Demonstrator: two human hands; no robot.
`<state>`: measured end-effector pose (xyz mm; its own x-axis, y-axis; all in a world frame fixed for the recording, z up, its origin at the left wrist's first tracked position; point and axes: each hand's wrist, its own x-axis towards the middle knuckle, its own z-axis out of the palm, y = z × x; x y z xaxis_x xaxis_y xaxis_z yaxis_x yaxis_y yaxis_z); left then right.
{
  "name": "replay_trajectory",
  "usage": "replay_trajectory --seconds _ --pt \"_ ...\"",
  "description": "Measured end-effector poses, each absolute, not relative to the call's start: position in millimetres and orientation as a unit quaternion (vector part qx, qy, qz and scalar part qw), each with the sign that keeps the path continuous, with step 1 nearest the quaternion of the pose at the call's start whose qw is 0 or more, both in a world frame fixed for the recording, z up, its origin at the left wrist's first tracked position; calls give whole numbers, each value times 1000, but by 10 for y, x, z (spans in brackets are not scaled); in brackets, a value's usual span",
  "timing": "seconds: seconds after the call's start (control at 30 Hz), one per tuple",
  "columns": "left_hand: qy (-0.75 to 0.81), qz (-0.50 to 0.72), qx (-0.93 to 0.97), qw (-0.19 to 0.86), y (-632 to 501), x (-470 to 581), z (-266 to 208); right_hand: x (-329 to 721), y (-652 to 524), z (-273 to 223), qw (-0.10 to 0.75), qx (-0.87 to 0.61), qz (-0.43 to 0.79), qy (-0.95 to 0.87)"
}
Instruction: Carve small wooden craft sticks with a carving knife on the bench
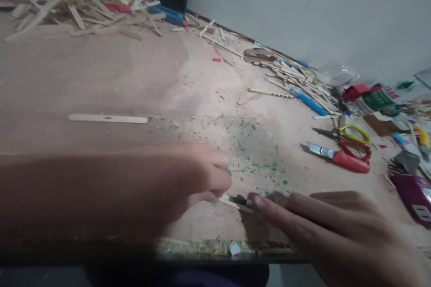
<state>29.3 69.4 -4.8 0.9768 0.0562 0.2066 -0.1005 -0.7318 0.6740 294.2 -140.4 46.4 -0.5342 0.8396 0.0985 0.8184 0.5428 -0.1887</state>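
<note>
Near the table's front edge, my left hand is closed on one end of a wooden craft stick, pressing it against the tabletop; the rest of that end is hidden by my fingers. My right hand grips a craft knife, its index finger stretched along toward the dark blade. That blade lies over the stick, just right of my left fingertips. The knife's handle is hidden inside the right hand. Farther left, past my left forearm, a second craft stick with a small dark mark in its middle lies flat.
Scissors and a red-handled cutter lie to the right, beyond my right hand. A pencil and a blue cutter rest near a heap of sticks. Another stick pile fills the back left. Green scraps dot the wooden table.
</note>
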Motion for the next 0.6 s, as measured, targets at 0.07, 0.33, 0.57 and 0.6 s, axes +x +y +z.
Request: replay_trajectory --seconds 0.07,0.33,0.57,0.6 --pt "-10 98 925 366 708 296 -74 2945 -1375 428 106 -475 61 -871" --pt "7 83 914 396 718 300 -17 2952 -1372 406 103 -493 76 -860" --pt "-51 131 915 378 773 319 -35 2857 -1320 649 53 -510 17 -858" --pt "-41 135 917 372 774 311 -37 2829 -1298 683 47 -514 11 -857"
